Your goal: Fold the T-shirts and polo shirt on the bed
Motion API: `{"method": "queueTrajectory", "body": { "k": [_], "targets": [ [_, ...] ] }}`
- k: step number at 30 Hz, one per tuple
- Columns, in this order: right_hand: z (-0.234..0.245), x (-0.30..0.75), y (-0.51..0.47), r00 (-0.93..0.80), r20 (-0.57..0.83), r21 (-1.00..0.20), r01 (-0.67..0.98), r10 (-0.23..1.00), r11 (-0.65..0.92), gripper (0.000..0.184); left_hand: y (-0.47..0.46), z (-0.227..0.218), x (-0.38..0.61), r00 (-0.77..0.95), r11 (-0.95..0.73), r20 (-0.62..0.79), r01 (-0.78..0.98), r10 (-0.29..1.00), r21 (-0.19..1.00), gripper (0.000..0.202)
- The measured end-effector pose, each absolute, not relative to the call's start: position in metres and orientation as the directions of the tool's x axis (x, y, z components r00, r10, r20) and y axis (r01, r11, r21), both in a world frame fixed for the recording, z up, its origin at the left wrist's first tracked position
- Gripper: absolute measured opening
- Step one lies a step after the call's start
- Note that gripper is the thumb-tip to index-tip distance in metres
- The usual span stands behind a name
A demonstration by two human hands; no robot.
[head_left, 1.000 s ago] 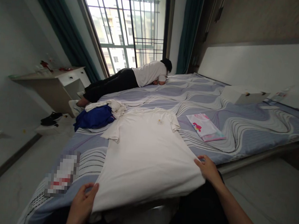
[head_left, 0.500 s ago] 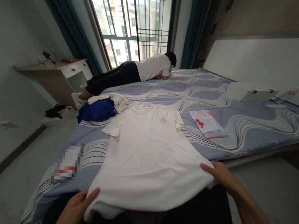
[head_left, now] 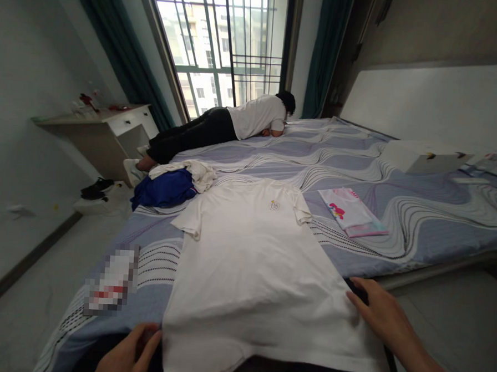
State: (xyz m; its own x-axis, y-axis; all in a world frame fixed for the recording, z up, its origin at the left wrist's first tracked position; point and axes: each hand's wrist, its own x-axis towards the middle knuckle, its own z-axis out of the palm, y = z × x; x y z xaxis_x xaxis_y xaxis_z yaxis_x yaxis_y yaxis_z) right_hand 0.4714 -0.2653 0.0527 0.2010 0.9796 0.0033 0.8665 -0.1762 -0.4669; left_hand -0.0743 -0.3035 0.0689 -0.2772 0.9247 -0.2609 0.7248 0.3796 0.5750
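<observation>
One white short-sleeved T-shirt (head_left: pixel 252 269) lies spread on the blue-grey wave-patterned bedsheet (head_left: pixel 438 212), its lower part reaching past the bed edge. Its long axis runs from twelve to six o'clock: the collar points to twelve, the hem to six. From the shirt's middle, its two sleeves stick out at ten and one o'clock, and one small chest print (head_left: pixel 274 205) faces up towards twelve.

Two hands flank the lower part. The right hand (head_left: pixel 377 309), at three o'clock, has thumb and fingers parted at the shirt's edge, its grip released. The left hand (head_left: pixel 129 352), at eight, has curled fingers right by the edge; whether it pinches any cloth I cannot tell.

One blue garment (head_left: pixel 167 190) lies bunched at ten o'clock, against one crumpled cream garment (head_left: pixel 203 178). One folded pink-edged piece (head_left: pixel 353 213) is at two, with one white box (head_left: pixel 425 157) farther out. At eleven, one other person (head_left: pixel 252 119) lies face-down across the bed.
</observation>
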Motion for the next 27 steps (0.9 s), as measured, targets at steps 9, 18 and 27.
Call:
{"method": "queueTrajectory", "body": {
  "k": [9, 18, 27],
  "targets": [
    [0.019, 0.304, -0.117, -0.288, -0.030, -0.285, 0.921, 0.957, 0.268, 0.074, -0.131, 0.021, 0.052, 0.343, -0.358, 0.105, 0.911, 0.933, 0.205, 0.063],
    [0.004, 0.319, 0.007, -0.124, 0.032, -0.201, 0.971, 0.992, 0.128, 0.074, -0.005, 0.019, 0.027, 0.122, -0.123, 0.023, 0.992, 0.992, 0.036, 0.066],
    [0.004, 0.355, 0.126, 0.114, 0.042, -0.190, 0.976, 0.993, -0.104, 0.062, 0.107, 0.015, 0.001, 0.035, -0.049, 0.120, 0.991, 0.992, 0.121, 0.056]
  ]
}}
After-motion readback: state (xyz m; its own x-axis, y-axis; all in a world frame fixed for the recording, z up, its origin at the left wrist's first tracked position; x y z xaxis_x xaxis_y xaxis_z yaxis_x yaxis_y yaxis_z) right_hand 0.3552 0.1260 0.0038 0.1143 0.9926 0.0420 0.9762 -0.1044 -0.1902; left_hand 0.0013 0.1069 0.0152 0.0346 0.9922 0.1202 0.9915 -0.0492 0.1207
